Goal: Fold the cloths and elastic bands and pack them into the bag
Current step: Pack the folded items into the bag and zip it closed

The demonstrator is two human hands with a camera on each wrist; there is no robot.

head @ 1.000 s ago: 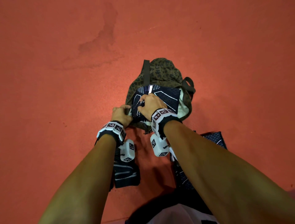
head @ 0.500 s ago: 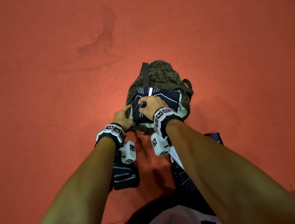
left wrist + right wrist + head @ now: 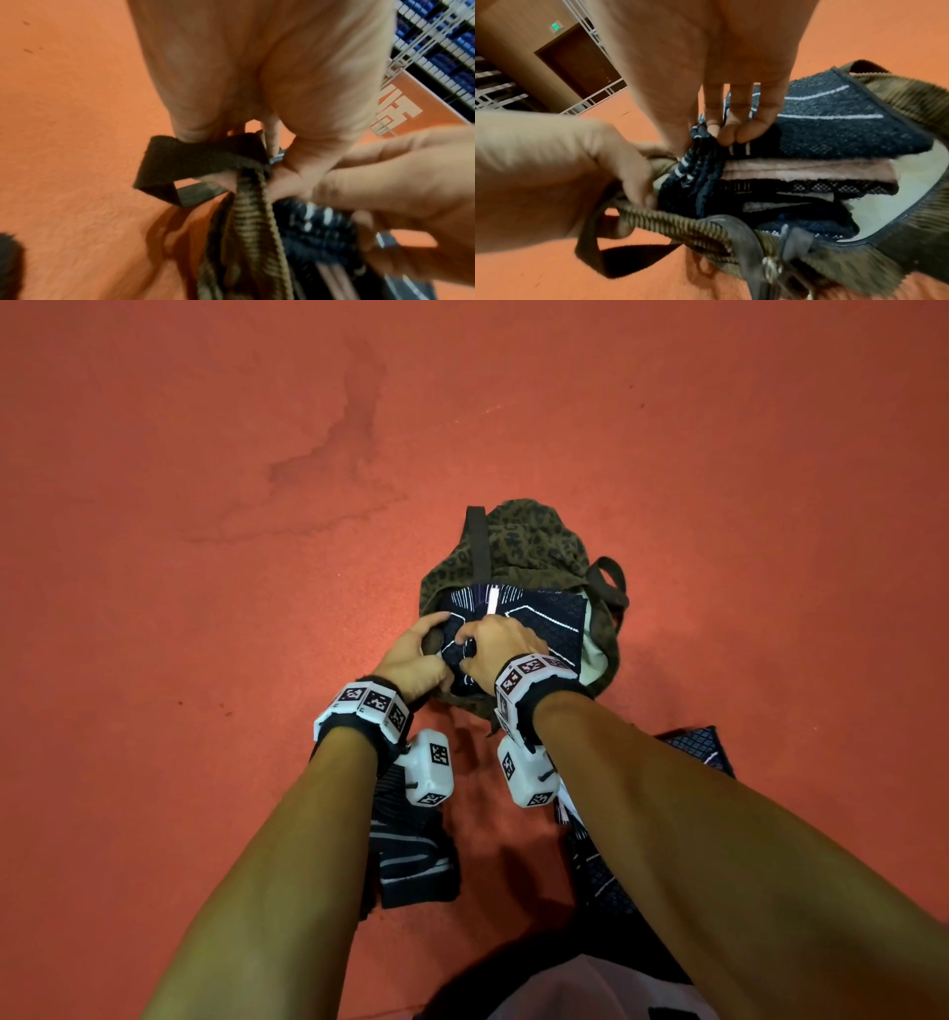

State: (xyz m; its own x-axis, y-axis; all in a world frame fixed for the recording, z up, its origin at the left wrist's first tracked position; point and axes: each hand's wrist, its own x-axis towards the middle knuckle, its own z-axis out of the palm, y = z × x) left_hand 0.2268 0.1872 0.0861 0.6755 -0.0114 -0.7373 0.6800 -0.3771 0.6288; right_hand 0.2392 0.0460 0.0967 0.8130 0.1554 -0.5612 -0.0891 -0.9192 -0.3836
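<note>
An olive leopard-print bag point(image 3: 518, 541) lies on the red floor with its mouth toward me. A folded navy cloth with white lines point(image 3: 549, 621) sits on top of a stack of folded cloths point(image 3: 795, 178) inside it. My left hand point(image 3: 411, 660) grips the bag's near left rim point(image 3: 246, 203) beside a dark strap loop point(image 3: 180, 162). My right hand point(image 3: 495, 647) pinches the navy cloth's near left corner, with its fingertips point(image 3: 736, 132) curled onto the fabric. The two hands touch at the rim.
Two more folded dark cloths lie on the floor near me, one under my left forearm point(image 3: 411, 860) and one under my right forearm point(image 3: 698, 747). A second strap point(image 3: 611, 577) sticks out at the bag's right. Bare red floor surrounds the bag.
My left hand has slid up along the bag's rim until it meets the right hand. The right hand's fingers have shifted to the cloth's near left corner.
</note>
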